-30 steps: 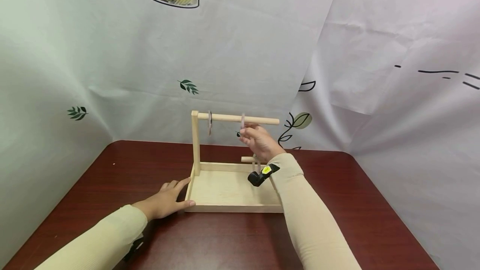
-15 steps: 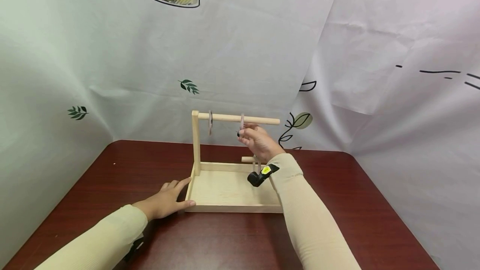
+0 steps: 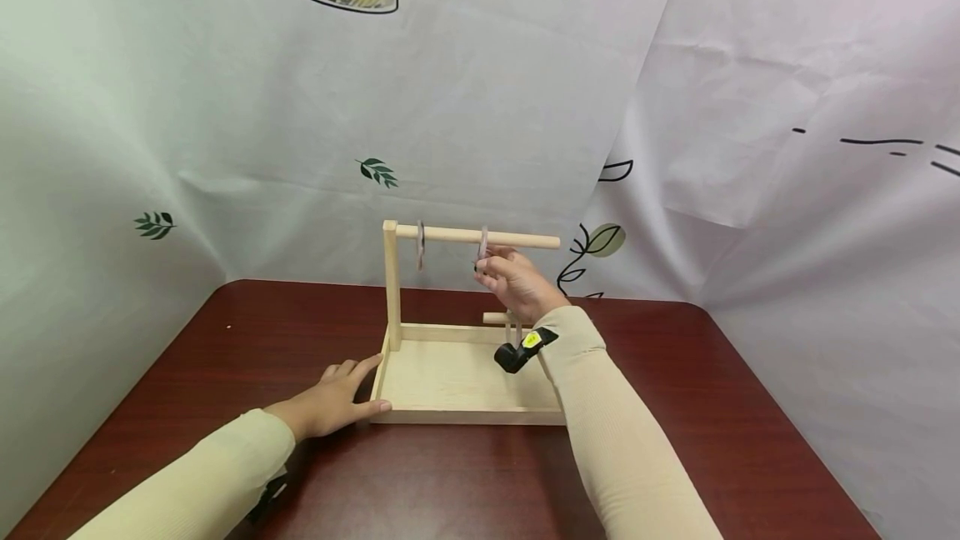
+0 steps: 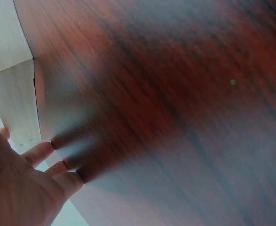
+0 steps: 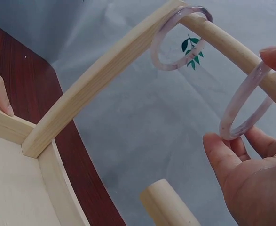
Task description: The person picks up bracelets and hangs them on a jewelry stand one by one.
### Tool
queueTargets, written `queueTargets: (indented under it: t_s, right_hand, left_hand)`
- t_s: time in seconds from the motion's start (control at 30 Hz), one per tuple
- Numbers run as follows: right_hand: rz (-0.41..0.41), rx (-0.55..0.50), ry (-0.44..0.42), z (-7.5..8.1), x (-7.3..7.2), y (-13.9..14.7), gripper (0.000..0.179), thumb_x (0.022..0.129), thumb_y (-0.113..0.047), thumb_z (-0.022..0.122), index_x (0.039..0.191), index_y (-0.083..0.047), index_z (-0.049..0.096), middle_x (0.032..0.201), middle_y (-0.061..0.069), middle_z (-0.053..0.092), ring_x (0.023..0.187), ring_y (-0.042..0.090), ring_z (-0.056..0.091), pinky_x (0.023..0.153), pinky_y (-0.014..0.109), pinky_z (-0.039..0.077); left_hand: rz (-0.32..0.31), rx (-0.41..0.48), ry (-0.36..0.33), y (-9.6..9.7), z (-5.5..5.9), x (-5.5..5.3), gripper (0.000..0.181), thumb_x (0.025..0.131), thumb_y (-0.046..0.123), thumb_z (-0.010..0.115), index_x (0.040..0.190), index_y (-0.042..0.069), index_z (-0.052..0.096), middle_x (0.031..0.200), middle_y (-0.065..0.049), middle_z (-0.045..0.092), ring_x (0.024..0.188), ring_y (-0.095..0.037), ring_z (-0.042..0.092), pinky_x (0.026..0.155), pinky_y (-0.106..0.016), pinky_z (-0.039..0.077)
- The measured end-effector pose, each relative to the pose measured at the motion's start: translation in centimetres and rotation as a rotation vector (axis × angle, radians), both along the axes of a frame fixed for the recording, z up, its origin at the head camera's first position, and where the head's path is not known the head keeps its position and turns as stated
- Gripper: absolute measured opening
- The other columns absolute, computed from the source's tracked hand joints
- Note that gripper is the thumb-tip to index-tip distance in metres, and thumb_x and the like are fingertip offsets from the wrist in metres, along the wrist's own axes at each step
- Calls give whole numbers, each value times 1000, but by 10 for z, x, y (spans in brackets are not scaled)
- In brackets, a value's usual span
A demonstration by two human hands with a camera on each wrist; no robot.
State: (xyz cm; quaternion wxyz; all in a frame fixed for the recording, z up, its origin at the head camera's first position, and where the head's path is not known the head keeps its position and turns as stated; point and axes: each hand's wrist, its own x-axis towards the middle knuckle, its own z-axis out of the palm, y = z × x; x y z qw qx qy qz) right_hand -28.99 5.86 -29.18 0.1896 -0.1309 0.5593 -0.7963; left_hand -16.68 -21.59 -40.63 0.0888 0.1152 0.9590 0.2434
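Note:
A pale translucent bangle (image 5: 240, 96) hangs around the upper rod (image 3: 450, 234) of a light wooden jewellery stand. My right hand (image 3: 519, 283) pinches the lower part of this bangle between thumb and fingers. Nearer the upright post (image 3: 392, 290), a second, similar bangle (image 5: 159, 41) hangs untouched on the same rod. My left hand (image 3: 330, 401) rests spread against the left edge of the stand's tray base (image 3: 442, 377), thumb at the front corner. In the left wrist view, the left hand's fingers (image 4: 39, 153) extend beside the wood.
Below, a shorter rod (image 3: 497, 318) carries pale rings, partly hidden behind my right wrist and its black camera (image 3: 517, 354). The stand sits on a dark red-brown table (image 3: 285, 323). A white printed cloth (image 3: 480, 107) hangs close behind it.
The bangle in my right hand has shifted slightly left along the upper rod, its lower part tilting a little left. My left hand stays in place on the tray.

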Motion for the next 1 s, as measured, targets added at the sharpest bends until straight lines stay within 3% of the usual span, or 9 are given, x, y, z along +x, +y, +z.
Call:
queueTargets:
  t_s: [0.27,0.37,0.43,0.53,0.63,0.83,1.0]
  right_hand:
    - [9,-35,18,0,0,1,50,88,6,51,135,-4,38,111,2,46,92,9,51,90,24,44]
    - [12,-46,26,-1,-1,1,47,87,6,50,131,-6,41,112,2,47,91,8,53,101,31,40]
    - [13,-41,34,-1,-1,1,49,87,6,49,133,-5,40,122,5,46,93,8,53,107,35,35]
    - [9,-33,33,-1,-1,2,59,87,6,49,142,-3,33,143,11,39,111,14,51,113,39,27]
    - [1,-16,30,0,0,3,66,88,6,47,149,-2,24,155,15,24,133,23,39,113,38,27]
    - [-23,17,64,-1,0,8,64,89,7,46,148,1,25,155,18,21,143,30,24,114,41,24]
    - [-56,172,128,0,1,14,56,93,4,44,147,4,27,154,21,22,144,33,23,114,42,25]
  left_hand:
    - [4,-2,-4,0,0,0,88,86,59,62,151,9,30,138,-28,39,129,-51,32,93,-67,35]
    - [3,-4,-6,0,0,0,88,86,60,61,151,9,30,139,-28,39,129,-51,32,93,-67,35]
    - [1,-5,0,0,0,0,89,86,60,62,151,9,30,138,-28,39,129,-52,32,93,-67,35]
    - [1,-7,7,0,0,0,89,86,60,62,151,9,30,138,-28,40,129,-52,32,93,-67,35]
    - [-1,-3,8,0,-1,0,89,86,61,61,151,8,30,138,-28,40,129,-52,32,94,-67,35]
    - [13,5,-2,0,-2,0,89,85,62,61,151,10,30,140,-27,39,131,-50,31,95,-66,34]
    - [16,7,-6,0,-3,0,90,85,62,61,151,10,29,141,-27,38,131,-50,30,95,-67,34]
